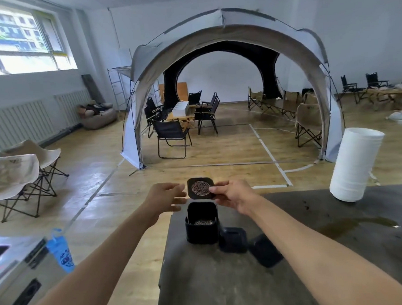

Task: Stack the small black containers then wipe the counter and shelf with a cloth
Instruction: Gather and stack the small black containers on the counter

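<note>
Head view takes in the room from above the counter, and starting at the far left a silver metal box [14, 274] sits low with a blue printed bag [60, 250] hanging at its corner. Next comes the left hand [166, 197], stretched forward with the forearm rising from the bottom edge; its fingers are loose and spread, holding nothing, tips reaching toward the lifted piece without clearly touching it. That piece is a small black container [200, 187], held in the air above the counter's far edge, its patterned round inset facing the camera. The right hand [230, 194] pinches its right edge between thumb and fingers, arm angled in from the lower right. Directly below stands an open black container [202, 224] on the dark counter [202, 280], another patterned piece visible inside. Just right of it lie two more black containers [233, 240], one on its side. Further right a wet patch [353, 224] glistens, and a white ribbed cylinder [355, 165] stands near the counter's far edge.
</note>
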